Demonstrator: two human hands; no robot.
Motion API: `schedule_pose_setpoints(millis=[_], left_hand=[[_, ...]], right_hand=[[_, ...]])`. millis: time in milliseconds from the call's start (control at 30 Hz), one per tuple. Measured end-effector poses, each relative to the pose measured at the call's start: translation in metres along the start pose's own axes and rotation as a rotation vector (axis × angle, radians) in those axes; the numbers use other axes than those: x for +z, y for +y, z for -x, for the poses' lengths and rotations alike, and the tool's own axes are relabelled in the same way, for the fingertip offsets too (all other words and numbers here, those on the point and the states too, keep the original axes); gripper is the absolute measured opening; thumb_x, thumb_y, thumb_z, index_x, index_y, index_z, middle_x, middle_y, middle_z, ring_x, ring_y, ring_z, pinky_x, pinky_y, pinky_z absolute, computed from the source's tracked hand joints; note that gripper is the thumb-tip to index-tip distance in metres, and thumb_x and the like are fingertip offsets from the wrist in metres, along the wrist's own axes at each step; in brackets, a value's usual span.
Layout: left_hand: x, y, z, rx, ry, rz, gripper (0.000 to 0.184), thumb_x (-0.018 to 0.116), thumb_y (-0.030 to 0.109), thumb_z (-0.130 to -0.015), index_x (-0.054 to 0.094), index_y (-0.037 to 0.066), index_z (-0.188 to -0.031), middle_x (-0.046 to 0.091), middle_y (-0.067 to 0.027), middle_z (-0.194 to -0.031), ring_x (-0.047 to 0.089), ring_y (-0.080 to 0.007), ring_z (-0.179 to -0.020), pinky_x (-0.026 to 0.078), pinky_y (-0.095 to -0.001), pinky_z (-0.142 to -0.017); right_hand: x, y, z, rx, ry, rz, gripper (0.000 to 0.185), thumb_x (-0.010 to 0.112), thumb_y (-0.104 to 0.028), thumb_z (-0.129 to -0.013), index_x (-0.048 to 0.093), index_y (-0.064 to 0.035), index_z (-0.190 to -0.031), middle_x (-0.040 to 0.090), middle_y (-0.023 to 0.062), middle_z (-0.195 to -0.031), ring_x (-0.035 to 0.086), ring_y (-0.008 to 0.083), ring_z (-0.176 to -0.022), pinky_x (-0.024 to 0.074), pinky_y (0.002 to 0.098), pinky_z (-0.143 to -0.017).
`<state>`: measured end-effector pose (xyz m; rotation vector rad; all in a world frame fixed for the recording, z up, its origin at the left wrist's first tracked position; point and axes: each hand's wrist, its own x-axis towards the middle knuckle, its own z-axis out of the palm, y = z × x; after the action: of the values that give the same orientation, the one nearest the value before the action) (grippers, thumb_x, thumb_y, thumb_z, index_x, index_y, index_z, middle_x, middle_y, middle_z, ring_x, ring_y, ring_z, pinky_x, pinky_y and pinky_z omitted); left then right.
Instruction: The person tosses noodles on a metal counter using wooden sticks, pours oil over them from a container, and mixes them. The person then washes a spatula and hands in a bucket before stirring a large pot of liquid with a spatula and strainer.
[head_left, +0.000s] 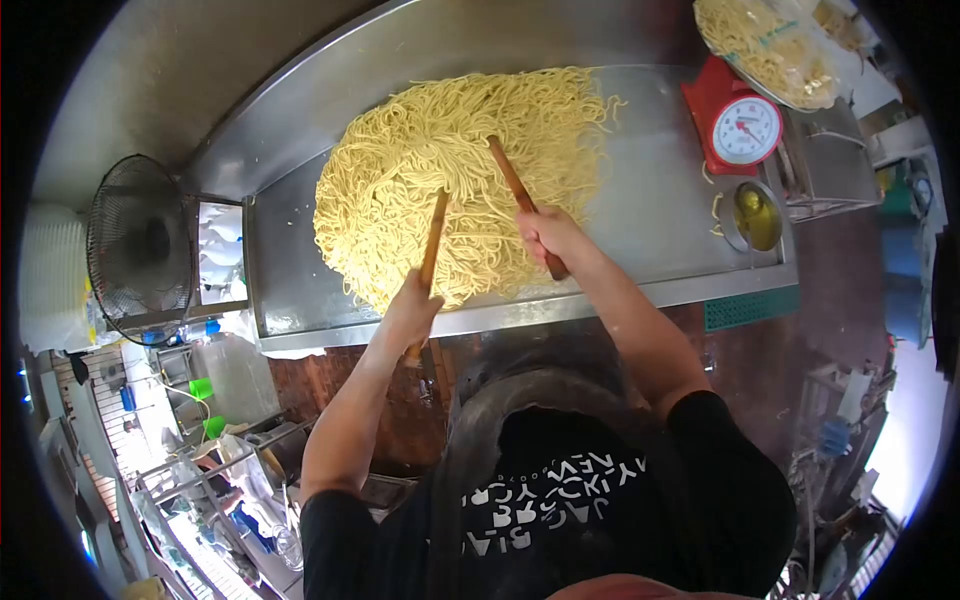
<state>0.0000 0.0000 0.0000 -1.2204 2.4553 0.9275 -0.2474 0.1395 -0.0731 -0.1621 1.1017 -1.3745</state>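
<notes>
The noodles [400, 170] spread ahead of both hands: likely heavy together, soft, slippery, best lifted from beneath; left hand [408, 314] closed round left stick [435, 235], right hand [553, 238] round right stick [509, 180], scale [745, 131] beyond right hand, fan [140, 245] left of left hand

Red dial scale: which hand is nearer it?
Right. The right hand is at the edge of the noodles, toward the scale; the left hand is farther off, over the front rim.
</notes>
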Motion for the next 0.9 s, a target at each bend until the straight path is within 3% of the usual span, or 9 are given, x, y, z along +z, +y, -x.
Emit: schedule_pose_setpoints(millis=[33, 167, 433, 567, 600, 700, 800, 867, 900], left_hand=[[-0.012, 0.021, -0.015, -0.154, -0.096, 0.228, 0.042, 0.066, 0.012, -0.086, 0.044, -0.002, -0.118, 0.060, -0.0145, -0.074, 0.061, -0.0273, -0.052, 0.050, -0.0393, -0.049], [0.004, 0.115, -0.041, -0.027, -0.197, 0.424, 0.034, 0.064, 0.010, -0.086, 0.042, -0.001, -0.111, 0.047, -0.0041, -0.060, 0.048, -0.0152, -0.041, 0.040, -0.0325, -0.037], [0.040, 0.244, -0.063, 0.175, -0.328, 0.157, 0.042, 0.066, 0.018, -0.085, 0.048, -0.002, -0.118, 0.056, -0.0088, -0.067, 0.057, -0.0200, -0.051, 0.046, -0.0364, -0.048], [0.042, 0.219, -0.061, 0.317, -0.395, 0.130, 0.043, 0.064, 0.020, -0.086, 0.049, 0.000, -0.120, 0.059, -0.0116, -0.071, 0.058, -0.0220, -0.051, 0.047, -0.0386, -0.050], [0.024, 0.204, -0.052, 0.299, -0.471, 0.106, 0.042, 0.063, 0.020, -0.086, 0.050, 0.003, -0.122, 0.062, -0.0150, -0.079, 0.063, -0.0254, -0.063, 0.049, -0.0407, -0.060], [-0.031, 0.136, -0.017, 0.272, -0.446, -0.137, 0.057, 0.070, 0.023, -0.085, 0.049, 0.011, -0.137, 0.067, -0.0170, -0.106, 0.064, -0.0322, -0.102, 0.049, -0.0411, -0.086], [-0.118, 0.088, 0.045, 0.169, -0.388, -0.365, 0.057, 0.068, 0.024, -0.085, 0.049, 0.012, -0.137, 0.067, -0.0210, -0.111, 0.063, -0.0396, -0.105, 0.049, -0.0459, -0.087], [-0.150, 0.063, 0.062, 0.107, -0.302, -0.342, 0.053, 0.062, 0.016, -0.088, 0.046, 0.009, -0.137, 0.067, -0.0246, -0.103, 0.064, -0.0424, -0.101, 0.049, -0.0493, -0.085], [-0.145, 0.060, 0.055, 0.047, -0.234, -0.411, 0.054, 0.059, 0.012, -0.088, 0.044, 0.009, -0.139, 0.067, -0.0256, -0.103, 0.064, -0.0427, -0.101, 0.049, -0.0496, -0.084]], right_hand=[[0.010, -0.003, -0.009, -0.022, -0.005, -0.098, 0.020, 0.060, -0.017, -0.093, 0.049, -0.0121, -0.076, 0.044, -0.0024, -0.056, 0.042, 0.0093, -0.041, 0.0349, 0.0279, -0.037], [-0.047, -0.049, 0.048, -0.104, 0.086, -0.259, 0.023, 0.059, -0.015, -0.097, 0.048, -0.0130, -0.076, 0.044, -0.0061, -0.060, 0.042, 0.0050, -0.042, 0.0342, 0.0251, -0.035], [-0.164, -0.081, 0.106, -0.288, 0.080, -0.413, 0.021, 0.058, -0.017, -0.098, 0.049, -0.0107, -0.080, 0.044, -0.0039, -0.065, 0.040, 0.0069, -0.044, 0.0351, 0.0244, -0.036], [-0.197, -0.087, 0.118, -0.365, 0.339, -0.413, 0.018, 0.058, -0.018, -0.097, 0.050, -0.0105, -0.082, 0.044, -0.0036, -0.065, 0.040, 0.0069, -0.044, 0.0340, 0.0246, -0.036], [-0.210, -0.084, 0.120, -0.395, 0.431, -0.384, 0.017, 0.059, -0.018, -0.097, 0.051, -0.0102, -0.083, 0.045, -0.0033, -0.066, 0.040, 0.0071, -0.044, 0.0338, 0.0246, -0.036], [-0.263, -0.083, 0.146, -0.269, 0.369, 0.077, 0.016, 0.061, -0.019, -0.095, 0.056, -0.0038, -0.093, 0.054, 0.0007, -0.072, 0.053, 0.0128, -0.054, 0.0428, 0.0308, -0.046], [-0.229, -0.083, 0.201, -0.156, 0.714, 0.964, 0.024, 0.063, -0.018, -0.091, 0.057, 0.0010, -0.104, 0.063, 0.0114, -0.083, 0.063, 0.0276, -0.073, 0.0494, 0.0411, -0.063], [-0.218, -0.090, 0.252, -0.099, 0.704, 1.395, 0.027, 0.063, -0.015, -0.088, 0.055, 0.0018, -0.107, 0.065, 0.0212, -0.092, 0.063, 0.0403, -0.090, 0.0472, 0.0474, -0.077], [-0.209, -0.099, 0.281, -0.056, 0.693, 1.394, 0.027, 0.065, -0.013, -0.086, 0.055, 0.0012, -0.107, 0.064, 0.0234, -0.093, 0.061, 0.0428, -0.090, 0.0466, 0.0479, -0.077]])
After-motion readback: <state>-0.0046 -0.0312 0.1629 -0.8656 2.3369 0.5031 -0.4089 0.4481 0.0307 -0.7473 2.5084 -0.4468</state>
